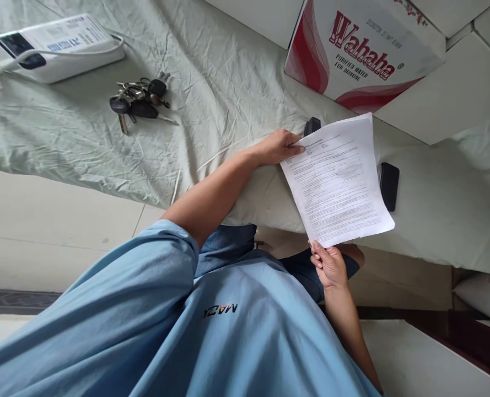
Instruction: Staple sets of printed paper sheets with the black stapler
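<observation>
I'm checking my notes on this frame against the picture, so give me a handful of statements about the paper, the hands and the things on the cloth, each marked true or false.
1. Both hands hold the printed sheet. True: the left hand grips its top corner, the right hand its bottom edge.
2. The bunch of keys lies on top of the sheet. False: it lies on the green cloth, well apart from the sheet.
3. A dark phone lies on the cloth beside the sheet's edge. True.
4. The red-and-white carton reads "Wahaha". True.
5. The white box has no cable near it. False: a white cable runs across it.
</observation>
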A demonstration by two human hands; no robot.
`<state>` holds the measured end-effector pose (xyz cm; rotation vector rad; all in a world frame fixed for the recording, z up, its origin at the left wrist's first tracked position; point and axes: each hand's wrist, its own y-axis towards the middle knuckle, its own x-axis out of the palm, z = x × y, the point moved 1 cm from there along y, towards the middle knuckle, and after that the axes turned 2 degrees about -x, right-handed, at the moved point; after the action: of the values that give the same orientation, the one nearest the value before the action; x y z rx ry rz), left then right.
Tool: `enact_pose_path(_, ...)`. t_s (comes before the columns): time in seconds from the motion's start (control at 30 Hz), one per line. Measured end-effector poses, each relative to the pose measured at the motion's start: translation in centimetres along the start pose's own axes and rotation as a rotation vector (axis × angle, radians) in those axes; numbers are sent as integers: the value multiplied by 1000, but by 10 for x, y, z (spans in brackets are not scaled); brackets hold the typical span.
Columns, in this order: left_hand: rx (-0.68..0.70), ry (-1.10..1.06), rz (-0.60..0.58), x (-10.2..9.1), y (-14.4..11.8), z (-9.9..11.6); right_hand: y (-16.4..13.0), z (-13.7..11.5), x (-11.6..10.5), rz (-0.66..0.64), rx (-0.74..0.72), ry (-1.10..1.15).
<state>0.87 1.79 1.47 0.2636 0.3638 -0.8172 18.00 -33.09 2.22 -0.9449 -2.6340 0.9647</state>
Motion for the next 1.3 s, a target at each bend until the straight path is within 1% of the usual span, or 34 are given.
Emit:
enact_pose_path(0.17,-7,48,-13,-4,-2,1,-2,9,-11,46,8,5)
enact_pose_path(0.27,10,55,-23,-4,-2,3,-5,20,-13,34,-16,-6)
enact_pose_path(0.43,4,40,-37,-5,-3,5,-9,40,-2,18,-23,-15)
enact_pose_path(0.57,0,29,-44,-7,-3,5,-14,49,5,18,-2,18)
enact_pose_path(0.7,-5,40,-54,-8,-1,2,-18,54,4,-31,-15,26)
enact_pose_path(0.83,5,36,-68,-9,-1,2,-18,57,-2,-58,-10,-14)
enact_pose_path(0.93,-10,-3,-76,-11,-3,4,-16,54,-7,-68,0,-29)
enact_pose_path(1.0,-33,-41,-94,-12,-6,5,-13,49,-13,-63,-46,-16)
enact_pose_path(1.07,-43,-84,-120,-13,-8,7,-9,43,-20,-27,-125,21)
enact_pose_path(1.1,-39,-104,-133,-14,-9,7,-6,39,-25,11,-169,45)
enact_pose_path(1.23,-18,-168,-185,-13,-10,9,8,27,-47,269,-341,118)
enact_pose_path(1.3,-24,-183,-203,-12,-10,10,14,23,-58,362,-400,127)
